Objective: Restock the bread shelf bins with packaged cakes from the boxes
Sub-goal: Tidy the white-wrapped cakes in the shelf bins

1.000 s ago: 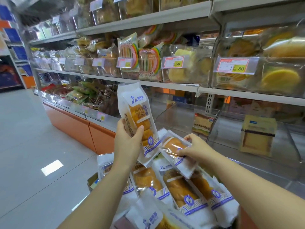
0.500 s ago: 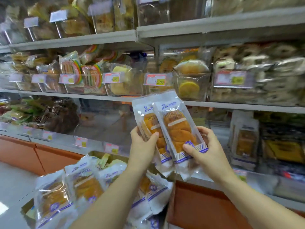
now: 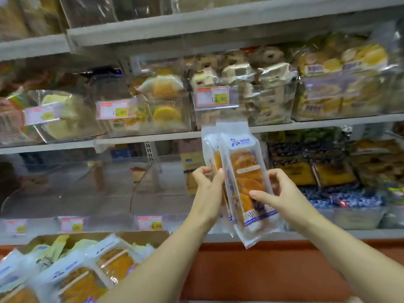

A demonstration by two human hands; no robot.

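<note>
Two white-and-clear plastic packets of golden cake [image 3: 246, 180] are held nearly upright before the grey lower shelf [image 3: 290, 234], logo ends up, tops leaning left. The left hand [image 3: 207, 190] and right hand [image 3: 283, 196] curl round their sides. Neither is binned yet; the clear plastic bin [image 3: 145, 182] behind looks sparse, and the brown cardboard box [image 3: 142, 235] holds plenty.

left price tag [image 3: 113, 110] on a middle-shelf bin ends in ".80"; right price tag [image 3: 213, 98] ends in ".90"; cake packets' [image 3: 244, 171] print is too blurred to read.

Above your left hand [image 3: 207, 193] run grey shelf boards [image 3: 218, 20], tier over tier — below your right hand [image 3: 284, 197], an orange-red base panel [image 3: 273, 272] spans the unit.
</note>
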